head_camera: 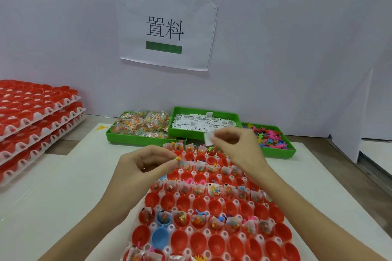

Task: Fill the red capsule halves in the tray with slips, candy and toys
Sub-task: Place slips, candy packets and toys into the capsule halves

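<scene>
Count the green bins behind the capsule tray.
3. The candy bin sits at left, the slip bin in the middle, and the toy bin at right, partly hidden behind the right hand.

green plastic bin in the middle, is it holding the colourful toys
No, the middle green plastic bin holds white paper slips; the colourful plastic toys lie in the green bin to its right.
</scene>
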Tool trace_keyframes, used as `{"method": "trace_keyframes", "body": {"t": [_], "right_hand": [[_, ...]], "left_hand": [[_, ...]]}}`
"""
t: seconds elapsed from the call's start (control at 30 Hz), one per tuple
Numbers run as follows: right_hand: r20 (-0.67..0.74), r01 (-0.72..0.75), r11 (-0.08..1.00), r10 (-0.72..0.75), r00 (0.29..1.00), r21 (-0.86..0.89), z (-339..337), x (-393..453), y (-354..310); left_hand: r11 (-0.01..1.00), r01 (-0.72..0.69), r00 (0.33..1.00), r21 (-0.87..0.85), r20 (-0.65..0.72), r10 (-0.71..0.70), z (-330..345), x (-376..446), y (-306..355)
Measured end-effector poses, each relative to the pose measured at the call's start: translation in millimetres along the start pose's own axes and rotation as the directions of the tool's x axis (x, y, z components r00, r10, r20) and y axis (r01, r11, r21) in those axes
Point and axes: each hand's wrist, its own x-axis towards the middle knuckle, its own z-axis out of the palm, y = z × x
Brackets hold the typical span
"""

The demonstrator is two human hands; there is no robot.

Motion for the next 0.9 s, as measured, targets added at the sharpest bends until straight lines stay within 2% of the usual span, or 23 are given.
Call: {"method": "trace_keyframes", "body": {"t": [0.1,0.2,0.43,0.53,0.6,0.63,0.7,0.77,0.83,0.9], "right_hand": [[0.149,0.016,0.994,-0.033,0.988,0.111,15,-43,-25],[0.21,0.032,0.99,-0.06,0.976,0.137,23,-63,-37],[0.258,0.041,0.994,-0.066,0.964,0.1,11,-50,-37],[0.013,0.064,0.994,-0.063,0.998,-0.088,-15,-11,-5],[-0.148,0.0,0.949,-0.049,0.988,-0.315,-43,22,28],[-0.179,-0.055,0.899,-0.026,0.984,-0.434,-58,37,46],[-0.136,-0.138,0.749,0.065,0.989,-0.648,-84,60,81],[-0.016,-0.134,0.606,0.196,0.98,-0.784,-104,67,107],[0.099,-0.109,0.56,0.328,0.939,-0.821,-115,70,120],[0.126,-0.097,0.541,0.36,0.924,-0.835,-119,74,120]], "left_hand": [[1.0,0.016,0.998,-0.01,0.069,-0.016,3,-3,2],[1.0,0.004,0.99,-0.007,0.14,-0.003,6,-6,4],[0.997,-0.047,0.999,0.062,0.0,0.047,7,-9,6],[0.998,-0.05,0.999,0.047,-0.006,0.051,7,-7,8],[0.998,-0.053,0.999,0.04,0.003,0.053,7,-6,9],[0.998,-0.049,0.999,0.041,0.01,0.049,7,-6,9],[0.998,-0.037,0.999,0.06,0.016,0.036,6,-6,8],[0.997,-0.025,1.0,0.073,0.017,0.024,5,-6,6],[0.998,-0.013,1.0,0.066,0.014,0.012,4,-6,5],[0.998,-0.015,1.0,0.069,0.021,0.013,4,-6,3]]}}
